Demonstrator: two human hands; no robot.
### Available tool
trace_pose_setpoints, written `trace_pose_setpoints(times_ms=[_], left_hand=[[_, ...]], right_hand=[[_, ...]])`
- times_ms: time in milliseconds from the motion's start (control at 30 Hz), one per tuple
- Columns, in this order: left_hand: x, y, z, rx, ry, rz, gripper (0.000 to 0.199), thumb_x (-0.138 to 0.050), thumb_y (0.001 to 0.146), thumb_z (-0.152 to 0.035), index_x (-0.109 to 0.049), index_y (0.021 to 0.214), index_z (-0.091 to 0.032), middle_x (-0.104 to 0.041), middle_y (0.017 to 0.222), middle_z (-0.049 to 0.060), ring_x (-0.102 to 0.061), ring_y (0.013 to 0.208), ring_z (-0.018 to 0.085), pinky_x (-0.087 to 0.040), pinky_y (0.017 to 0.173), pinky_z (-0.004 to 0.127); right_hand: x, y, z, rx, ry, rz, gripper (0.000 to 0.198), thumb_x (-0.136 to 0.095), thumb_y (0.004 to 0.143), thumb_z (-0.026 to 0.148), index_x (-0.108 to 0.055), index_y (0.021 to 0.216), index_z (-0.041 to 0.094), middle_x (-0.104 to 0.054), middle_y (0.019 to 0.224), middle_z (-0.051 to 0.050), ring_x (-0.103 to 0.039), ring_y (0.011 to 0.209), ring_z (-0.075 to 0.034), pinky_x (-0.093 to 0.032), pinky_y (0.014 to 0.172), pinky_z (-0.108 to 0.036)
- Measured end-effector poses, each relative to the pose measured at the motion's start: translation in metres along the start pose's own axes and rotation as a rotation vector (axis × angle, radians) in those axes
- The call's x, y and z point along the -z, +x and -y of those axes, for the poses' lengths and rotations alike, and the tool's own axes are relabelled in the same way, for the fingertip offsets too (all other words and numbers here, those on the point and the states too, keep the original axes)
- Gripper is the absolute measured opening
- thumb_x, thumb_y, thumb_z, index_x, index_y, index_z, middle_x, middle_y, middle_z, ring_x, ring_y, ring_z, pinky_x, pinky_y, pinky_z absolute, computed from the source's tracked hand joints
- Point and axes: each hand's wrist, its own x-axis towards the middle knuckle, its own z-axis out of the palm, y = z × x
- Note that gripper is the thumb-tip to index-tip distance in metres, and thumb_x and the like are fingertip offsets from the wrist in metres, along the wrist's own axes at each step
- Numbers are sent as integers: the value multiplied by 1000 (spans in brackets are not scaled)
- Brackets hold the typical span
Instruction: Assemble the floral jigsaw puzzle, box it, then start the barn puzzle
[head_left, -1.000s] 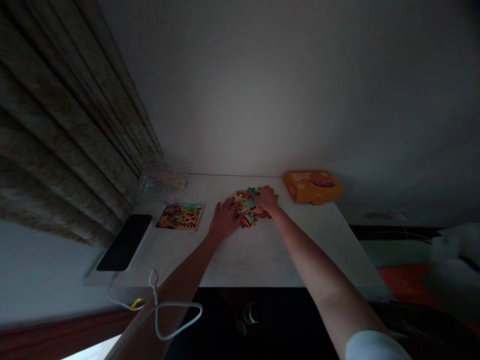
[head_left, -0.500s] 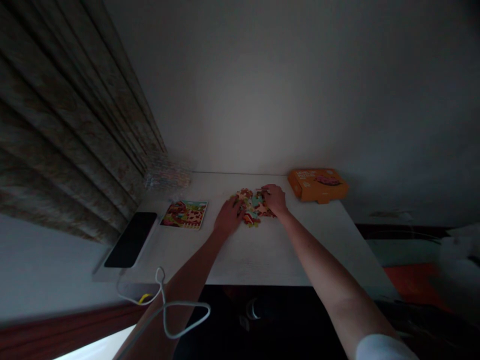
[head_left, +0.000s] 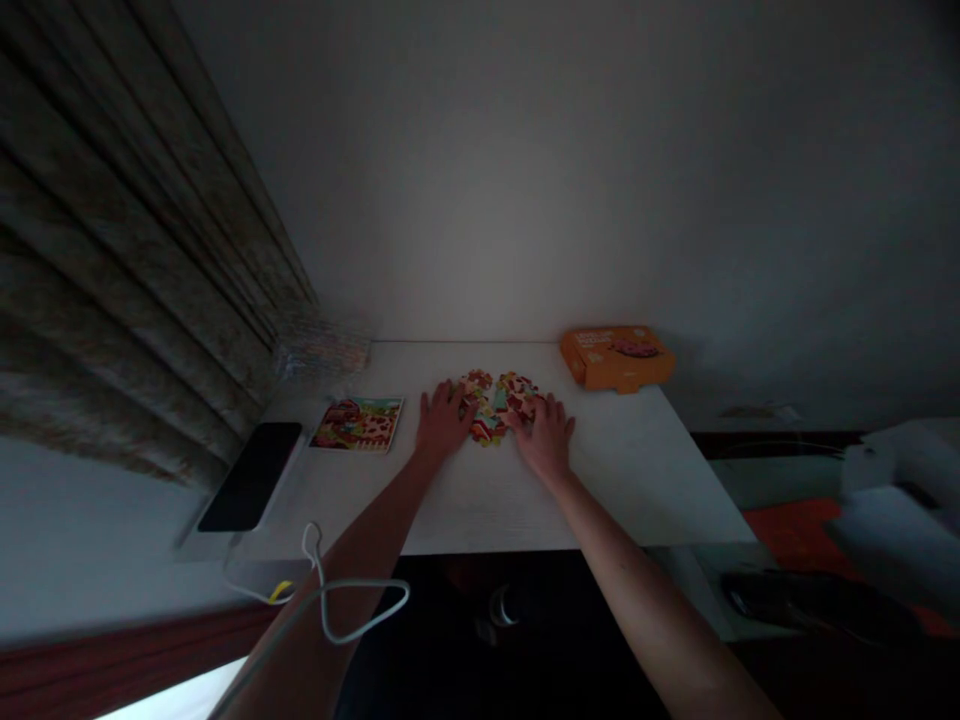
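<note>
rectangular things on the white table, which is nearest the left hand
The flat multicoloured rectangular picture card: it lies left of the left hand; the black rectangular phone lies farther left, the orange cardboard box beyond the right hand.

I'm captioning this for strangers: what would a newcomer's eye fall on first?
Probably the bright orange cardboard box at the back right of the white rectangular table. Next, the cluster of multicoloured jigsaw pieces mid-table, between the bare left hand and bare right hand. Then the colourful rectangular picture card, lying flat to the left of both hands.
</note>
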Motion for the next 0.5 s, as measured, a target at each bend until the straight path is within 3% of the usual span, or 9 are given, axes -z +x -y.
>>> trace_pose_setpoints(times_ms=[133, 300, 400, 500], left_hand=[[-3, -4, -1, -148, 7, 23, 60, -31, 105, -51, -42, 157, -23, -35, 166, 11, -30, 155, 26, -19, 127, 55], [-15, -25, -21, -389, 12, -34, 61, -41, 103, -53, -44, 155, -22, -39, 164, 12, -30, 154, 28, -19, 128, 53], [-24, -32, -38, -408, -41, -58, 63, -45, 102, -50, -40, 156, -18, -36, 165, 17, -31, 154, 31, -20, 127, 56], [-29, -29, -46, -379, -151, -80, 64, -52, 100, -48, -41, 153, -15, -30, 166, 21, -27, 155, 33, -26, 125, 55]], right_hand=[[-3, 7, 12, -50, -76, 72, 59, -37, 104, 51, -46, 153, 19, -37, 163, -19, -31, 150, -40, -16, 119, -69], [-5, 52, 20, -30, -74, 251, 59, -38, 103, 44, -36, 160, 31, -28, 169, -9, -24, 154, -39, -14, 120, -69], [-5, 81, 23, 99, -16, 377, 55, -50, 98, 42, -47, 153, 39, -30, 169, -3, -23, 155, -38, -12, 120, -71], [-5, 92, 17, 209, 153, 418, 54, -59, 93, 37, -56, 147, 36, -38, 165, -6, -30, 153, -35, -18, 122, -65]])
